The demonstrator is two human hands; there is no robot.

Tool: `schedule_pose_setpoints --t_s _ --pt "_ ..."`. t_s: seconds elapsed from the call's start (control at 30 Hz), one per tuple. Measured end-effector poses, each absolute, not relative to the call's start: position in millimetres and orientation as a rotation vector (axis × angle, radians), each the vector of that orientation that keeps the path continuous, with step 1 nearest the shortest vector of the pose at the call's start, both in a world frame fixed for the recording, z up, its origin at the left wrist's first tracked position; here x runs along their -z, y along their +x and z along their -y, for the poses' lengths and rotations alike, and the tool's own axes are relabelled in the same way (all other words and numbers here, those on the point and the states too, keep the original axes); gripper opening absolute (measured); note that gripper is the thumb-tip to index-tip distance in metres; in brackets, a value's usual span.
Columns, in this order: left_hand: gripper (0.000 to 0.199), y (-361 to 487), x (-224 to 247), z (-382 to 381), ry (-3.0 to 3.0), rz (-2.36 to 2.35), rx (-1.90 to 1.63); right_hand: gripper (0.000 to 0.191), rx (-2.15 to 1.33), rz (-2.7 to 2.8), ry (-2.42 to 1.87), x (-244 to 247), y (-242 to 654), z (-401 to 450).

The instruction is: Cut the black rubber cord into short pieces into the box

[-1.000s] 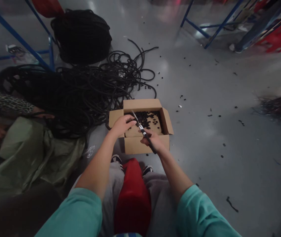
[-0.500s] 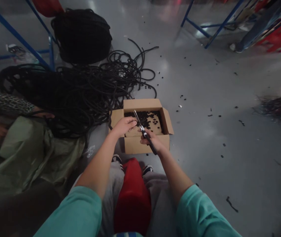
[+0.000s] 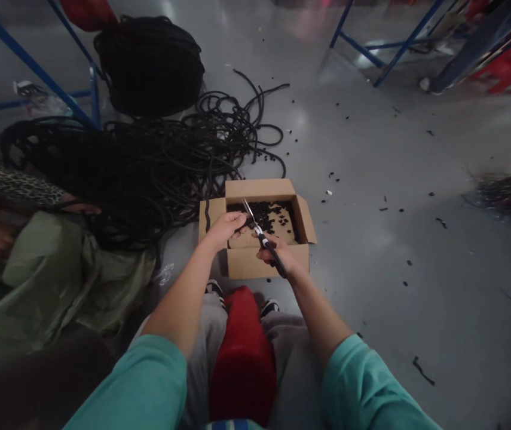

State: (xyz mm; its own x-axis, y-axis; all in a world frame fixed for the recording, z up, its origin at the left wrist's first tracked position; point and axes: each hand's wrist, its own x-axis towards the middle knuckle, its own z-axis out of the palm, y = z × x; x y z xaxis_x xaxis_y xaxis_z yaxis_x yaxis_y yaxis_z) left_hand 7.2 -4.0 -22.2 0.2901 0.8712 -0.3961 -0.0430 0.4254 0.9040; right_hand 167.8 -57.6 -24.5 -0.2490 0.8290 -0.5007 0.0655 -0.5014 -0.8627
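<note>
My left hand (image 3: 228, 228) is closed on a black cord (image 3: 207, 215), whose end sticks out past the fingertips toward the blades. The cord runs back over the box's left flap to the pile. In my right hand (image 3: 277, 251) are scissors (image 3: 274, 258) with black handles, blades pointing up and left beside the cord's end. Both hands are above an open cardboard box (image 3: 268, 263), which holds many small black pieces (image 3: 262, 210) on its bottom.
Tangled black cord (image 3: 147, 155) and a large black coil (image 3: 150, 65) lie at the left. Another person's arm (image 3: 13, 182) reaches in there beside green sheeting (image 3: 62, 269). Blue metal frames (image 3: 394, 57) stand farther back. Black scraps dot the floor.
The cord's end now shows farther out of my left hand, toward the scissors, and its run over the left flap has shifted slightly right. The other person's hand at the left has moved a little.
</note>
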Motion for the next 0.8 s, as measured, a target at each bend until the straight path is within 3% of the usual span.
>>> schedule_pose_setpoints --t_s 0.27,0.8 --pt "0.034 14.7 26.9 7.6 0.857 -1.047 -0.743 0.056 -1.866 1.075 -1.274 26.4 167.5 57.9" --pt "0.036 11.4 19.2 4.8 0.815 -1.073 -0.713 0.054 -1.836 1.097 -1.398 25.2 166.7 57.0"
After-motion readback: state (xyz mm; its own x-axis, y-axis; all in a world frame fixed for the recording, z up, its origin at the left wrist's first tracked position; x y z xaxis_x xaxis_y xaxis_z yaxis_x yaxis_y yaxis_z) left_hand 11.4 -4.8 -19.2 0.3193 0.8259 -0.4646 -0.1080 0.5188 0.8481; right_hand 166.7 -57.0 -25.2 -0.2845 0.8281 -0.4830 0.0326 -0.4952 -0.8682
